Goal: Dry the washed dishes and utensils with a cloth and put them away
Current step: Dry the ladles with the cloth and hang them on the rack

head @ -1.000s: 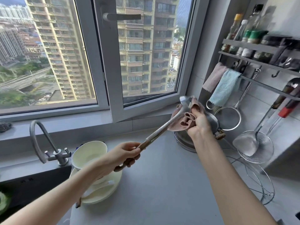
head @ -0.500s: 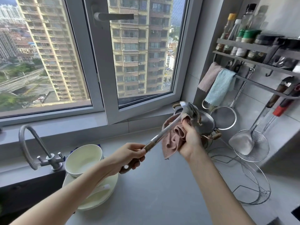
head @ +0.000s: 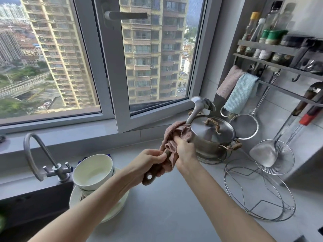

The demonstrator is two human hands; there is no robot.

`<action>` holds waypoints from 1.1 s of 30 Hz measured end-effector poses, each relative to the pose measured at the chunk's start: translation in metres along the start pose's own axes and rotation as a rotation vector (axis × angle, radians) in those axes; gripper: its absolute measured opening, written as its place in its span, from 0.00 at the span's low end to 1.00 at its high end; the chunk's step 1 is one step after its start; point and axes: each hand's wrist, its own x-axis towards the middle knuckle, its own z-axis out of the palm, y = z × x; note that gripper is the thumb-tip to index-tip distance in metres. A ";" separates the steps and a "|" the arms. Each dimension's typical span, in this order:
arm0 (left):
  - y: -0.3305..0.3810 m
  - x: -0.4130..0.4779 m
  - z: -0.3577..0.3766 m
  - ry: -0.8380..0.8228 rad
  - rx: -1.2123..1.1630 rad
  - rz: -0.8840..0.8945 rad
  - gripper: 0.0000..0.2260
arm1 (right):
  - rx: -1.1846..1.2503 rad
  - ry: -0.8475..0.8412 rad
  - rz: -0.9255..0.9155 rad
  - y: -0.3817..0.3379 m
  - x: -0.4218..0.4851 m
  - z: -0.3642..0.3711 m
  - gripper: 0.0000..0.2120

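The left hand point(head: 150, 159) is gripping the ladle point(head: 194, 110) by its brown handle; the right hand point(head: 185, 151) is squeezing the pink cloth point(head: 172, 137) round its shaft. The ladle is slanting toward one o'clock, bowl hovering above the lidded pot point(head: 213, 137). A jerky wipe is probably risking a knock on that lid. Steel is gleaming; wetness unclear.

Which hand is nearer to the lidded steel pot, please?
Right. The right hand, gripping the pink cloth around the ladle, is close beside the pot; the left hand, holding the ladle's handle, is farther, toward the bowls.
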 end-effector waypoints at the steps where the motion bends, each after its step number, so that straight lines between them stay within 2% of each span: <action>1: 0.000 0.000 -0.003 -0.031 0.043 -0.032 0.11 | -0.023 -0.007 -0.014 0.000 -0.001 -0.002 0.10; 2: 0.003 0.000 -0.010 -0.027 0.120 -0.073 0.12 | -0.068 -0.014 -0.030 0.000 -0.001 -0.008 0.11; 4: 0.014 0.003 -0.026 0.139 0.264 -0.113 0.15 | -0.211 -0.035 -0.094 0.000 0.003 -0.023 0.12; 5: 0.021 0.005 -0.034 0.258 0.299 -0.086 0.15 | -0.399 -0.049 -0.183 0.000 0.005 -0.032 0.12; 7: 0.038 0.009 -0.039 0.392 0.304 0.011 0.19 | -1.018 -0.062 -0.475 -0.001 0.007 -0.048 0.07; 9: 0.051 0.015 -0.032 0.401 0.201 0.064 0.32 | -1.568 -0.071 -0.719 0.000 -0.001 -0.055 0.07; 11: 0.059 0.021 -0.025 0.433 0.003 0.041 0.40 | -1.732 -0.143 -0.951 0.003 -0.013 -0.052 0.08; 12: 0.061 0.021 -0.024 0.456 -0.102 0.031 0.36 | -1.785 -0.186 -1.020 0.005 -0.019 -0.052 0.12; 14: 0.059 0.019 -0.027 0.526 -0.236 0.036 0.19 | -1.820 -0.238 -1.146 0.010 -0.019 -0.060 0.22; 16: 0.049 0.017 -0.028 0.571 -0.320 0.030 0.11 | -1.890 -0.299 -1.234 0.009 -0.018 -0.073 0.29; 19: 0.038 0.017 -0.029 0.600 -0.388 -0.025 0.09 | -1.892 -0.392 -1.300 0.006 -0.025 -0.094 0.36; 22: 0.037 0.014 -0.039 0.631 -0.416 -0.057 0.07 | -1.918 -0.427 -1.270 -0.002 -0.033 -0.117 0.45; 25: 0.036 0.012 -0.053 0.635 -0.448 -0.060 0.07 | -1.925 -0.395 -1.215 -0.017 -0.039 -0.134 0.44; 27: 0.036 0.012 -0.054 0.605 -0.447 -0.078 0.06 | -1.848 -0.359 -1.094 -0.029 -0.048 -0.127 0.40; 29: 0.035 0.011 -0.047 0.545 -0.404 -0.086 0.06 | -1.706 -0.332 -0.821 -0.042 -0.055 -0.110 0.41; 30: 0.034 0.011 -0.043 0.505 -0.353 -0.084 0.07 | -1.632 -0.294 -0.783 -0.048 -0.055 -0.101 0.42; 33: 0.028 0.009 -0.025 0.370 -0.195 -0.058 0.08 | -1.539 -0.209 -0.952 -0.062 -0.052 -0.070 0.43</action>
